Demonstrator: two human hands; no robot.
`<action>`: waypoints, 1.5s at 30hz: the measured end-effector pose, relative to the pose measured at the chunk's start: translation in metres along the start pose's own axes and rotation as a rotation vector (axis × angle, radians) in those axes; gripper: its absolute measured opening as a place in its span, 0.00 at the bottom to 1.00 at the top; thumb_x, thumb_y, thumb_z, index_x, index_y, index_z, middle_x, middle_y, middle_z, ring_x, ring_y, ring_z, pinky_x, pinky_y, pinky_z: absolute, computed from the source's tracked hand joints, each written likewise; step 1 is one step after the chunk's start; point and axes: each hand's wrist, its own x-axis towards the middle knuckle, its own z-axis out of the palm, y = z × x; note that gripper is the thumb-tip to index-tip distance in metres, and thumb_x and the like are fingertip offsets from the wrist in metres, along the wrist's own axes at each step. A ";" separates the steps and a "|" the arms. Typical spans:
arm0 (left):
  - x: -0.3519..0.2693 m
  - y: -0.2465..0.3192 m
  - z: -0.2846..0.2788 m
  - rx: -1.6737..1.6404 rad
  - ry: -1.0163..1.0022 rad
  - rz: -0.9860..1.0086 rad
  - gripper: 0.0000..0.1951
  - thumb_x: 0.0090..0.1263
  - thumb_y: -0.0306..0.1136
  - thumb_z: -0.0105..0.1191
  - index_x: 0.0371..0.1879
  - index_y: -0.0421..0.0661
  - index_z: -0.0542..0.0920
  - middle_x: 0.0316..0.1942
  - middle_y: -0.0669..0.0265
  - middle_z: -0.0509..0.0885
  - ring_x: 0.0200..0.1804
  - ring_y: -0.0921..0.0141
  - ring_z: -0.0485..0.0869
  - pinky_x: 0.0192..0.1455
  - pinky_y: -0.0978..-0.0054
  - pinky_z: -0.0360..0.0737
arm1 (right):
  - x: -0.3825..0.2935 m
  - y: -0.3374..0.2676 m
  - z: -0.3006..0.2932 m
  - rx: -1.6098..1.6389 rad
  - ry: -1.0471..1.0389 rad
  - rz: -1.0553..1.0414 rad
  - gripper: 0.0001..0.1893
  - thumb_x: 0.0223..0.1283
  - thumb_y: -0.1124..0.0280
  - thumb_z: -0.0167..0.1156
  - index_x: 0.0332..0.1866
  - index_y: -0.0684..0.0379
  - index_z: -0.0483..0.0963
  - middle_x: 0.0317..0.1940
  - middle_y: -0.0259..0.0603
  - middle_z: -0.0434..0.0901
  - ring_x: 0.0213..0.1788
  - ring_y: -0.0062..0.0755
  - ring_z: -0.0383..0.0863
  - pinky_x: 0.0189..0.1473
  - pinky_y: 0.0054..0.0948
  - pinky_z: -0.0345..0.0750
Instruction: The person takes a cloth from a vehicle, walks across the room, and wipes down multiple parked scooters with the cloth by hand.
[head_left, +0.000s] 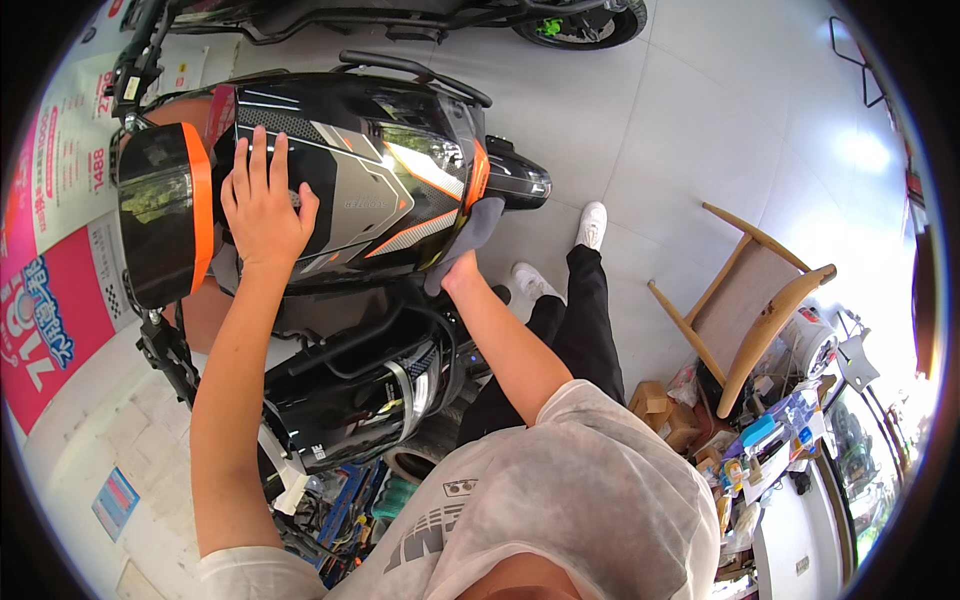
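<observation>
In front of me stands an electric scooter, its glossy black and grey front panel (352, 191) trimmed with orange. My left hand (266, 202) rests palm down on the panel's upper part, fingers spread, close to the black headset cover (157, 210) with its orange edge. A grey cloth (480, 225) lies against the lower side edge of the panel, by the front mudguard (521, 176). Gripping that cloth is my right hand (459, 271), its fingers mostly hidden behind the fabric.
Close on the near side is another black scooter (360, 409), with tyres (416, 457) beside it. A third vehicle's wheel (592, 26) shows at the top. A wooden chair (750, 292) and a cluttered desk (795, 510) are to the right. Printed posters (67, 315) cover the left.
</observation>
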 end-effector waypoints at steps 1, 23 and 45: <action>0.004 0.003 0.000 -0.009 0.002 0.004 0.35 0.66 0.42 0.56 0.76 0.50 0.71 0.79 0.60 0.68 0.80 0.56 0.65 0.74 0.54 0.64 | 0.001 -0.002 -0.009 -0.001 -0.002 0.022 0.26 0.82 0.51 0.46 0.73 0.57 0.70 0.71 0.41 0.75 0.71 0.42 0.74 0.72 0.43 0.73; 0.008 0.004 -0.010 -0.095 -0.023 -0.047 0.38 0.62 0.41 0.58 0.75 0.46 0.71 0.80 0.55 0.66 0.80 0.55 0.64 0.74 0.54 0.65 | -0.098 -0.246 0.304 -1.293 -0.849 -1.418 0.21 0.68 0.64 0.67 0.60 0.65 0.74 0.50 0.36 0.80 0.46 0.30 0.78 0.50 0.31 0.78; 0.129 0.069 -0.060 -0.537 -0.169 -0.427 0.29 0.57 0.31 0.63 0.61 0.39 0.76 0.61 0.48 0.77 0.67 0.47 0.73 0.67 0.47 0.68 | -0.008 -0.493 0.410 -2.473 -0.471 -1.956 0.21 0.68 0.65 0.57 0.65 0.54 0.76 0.63 0.47 0.79 0.66 0.47 0.77 0.65 0.40 0.75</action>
